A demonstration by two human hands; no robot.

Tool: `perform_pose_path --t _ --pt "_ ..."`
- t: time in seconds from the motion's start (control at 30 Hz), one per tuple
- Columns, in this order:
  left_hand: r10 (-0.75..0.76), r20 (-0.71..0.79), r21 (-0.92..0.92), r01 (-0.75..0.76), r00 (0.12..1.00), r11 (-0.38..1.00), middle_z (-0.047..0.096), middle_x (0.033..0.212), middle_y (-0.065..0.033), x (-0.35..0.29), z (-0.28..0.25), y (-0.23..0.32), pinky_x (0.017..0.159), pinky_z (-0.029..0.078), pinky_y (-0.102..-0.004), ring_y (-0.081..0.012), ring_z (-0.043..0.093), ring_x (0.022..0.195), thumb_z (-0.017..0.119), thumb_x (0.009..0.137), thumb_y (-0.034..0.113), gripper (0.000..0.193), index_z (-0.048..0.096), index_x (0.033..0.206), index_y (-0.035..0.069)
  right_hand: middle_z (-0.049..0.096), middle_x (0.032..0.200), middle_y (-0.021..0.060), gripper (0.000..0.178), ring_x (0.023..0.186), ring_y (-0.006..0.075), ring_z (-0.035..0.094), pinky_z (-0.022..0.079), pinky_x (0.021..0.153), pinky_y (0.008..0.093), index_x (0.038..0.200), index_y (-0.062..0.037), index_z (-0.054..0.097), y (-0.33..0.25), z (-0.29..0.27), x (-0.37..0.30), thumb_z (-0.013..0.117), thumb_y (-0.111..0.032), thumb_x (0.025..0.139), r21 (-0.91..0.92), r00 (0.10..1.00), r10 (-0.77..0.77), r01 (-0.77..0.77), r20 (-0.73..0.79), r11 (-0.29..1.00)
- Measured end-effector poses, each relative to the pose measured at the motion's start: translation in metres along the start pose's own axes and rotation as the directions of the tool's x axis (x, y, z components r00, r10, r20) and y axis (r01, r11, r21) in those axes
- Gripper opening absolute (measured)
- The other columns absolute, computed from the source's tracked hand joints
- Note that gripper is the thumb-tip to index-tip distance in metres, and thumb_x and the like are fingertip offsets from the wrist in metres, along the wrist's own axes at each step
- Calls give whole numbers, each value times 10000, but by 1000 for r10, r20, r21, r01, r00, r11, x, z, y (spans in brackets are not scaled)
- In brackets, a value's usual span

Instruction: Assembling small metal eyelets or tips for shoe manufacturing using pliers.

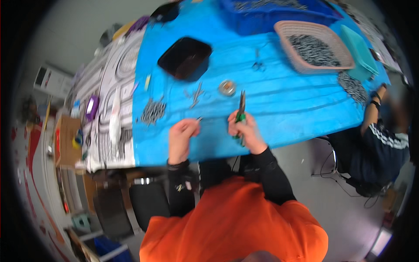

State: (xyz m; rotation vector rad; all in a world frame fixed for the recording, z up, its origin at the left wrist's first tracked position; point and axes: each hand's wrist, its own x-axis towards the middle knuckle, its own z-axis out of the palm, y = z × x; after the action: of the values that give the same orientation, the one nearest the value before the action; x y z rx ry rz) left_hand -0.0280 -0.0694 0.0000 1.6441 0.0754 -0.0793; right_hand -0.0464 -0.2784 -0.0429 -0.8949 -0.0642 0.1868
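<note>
My left hand (pixel 183 134) is closed in a pinch above the near edge of the blue-covered table, with a small thin grey piece (pixel 199 118) poking out from its fingertips. To its right, my right hand (pixel 246 130) is wrapped around green-handled pliers (pixel 242 104). Their dark narrow jaws point away from me, apart from the grey piece. Beyond my hands are a few loose grey pieces (pixel 196 96) and a small round clear dish (pixel 227 88) with something brownish in it. Left of my left hand lies a heap of small grey pieces (pixel 152 112).
Farther back stand a black bin (pixel 168 54), a pink basket (pixel 301 65) of grey pieces and a large blue tub (pixel 248 25). Scissors (pixel 258 65) lie mid-table. A teal basket (pixel 364 61) and another heap (pixel 352 88) are near a person (pixel 373 148) at the right.
</note>
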Motion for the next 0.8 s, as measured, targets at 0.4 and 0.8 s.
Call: perform_pose_path --t 0.4,0.8 --pt "-22 227 -307 93 974 947 647 844 -87 -32 36 21 697 489 -253 -148 633 799 595 852 44 60 586 879 -9 470 785 3 157 746 103 444 379 692 239 859 -41 502 -21 19 -38 575 -41 720 -406 948 251 -155 195 901" --pt "-18 240 -292 90 971 952 650 843 -93 -32 38 22 706 500 -243 -138 635 780 579 851 8 40 580 880 -21 429 678 -29 118 585 60 397 320 527 206 797 -61 480 -20 21 -41 566 -48 718 -419 944 296 -214 142 882"
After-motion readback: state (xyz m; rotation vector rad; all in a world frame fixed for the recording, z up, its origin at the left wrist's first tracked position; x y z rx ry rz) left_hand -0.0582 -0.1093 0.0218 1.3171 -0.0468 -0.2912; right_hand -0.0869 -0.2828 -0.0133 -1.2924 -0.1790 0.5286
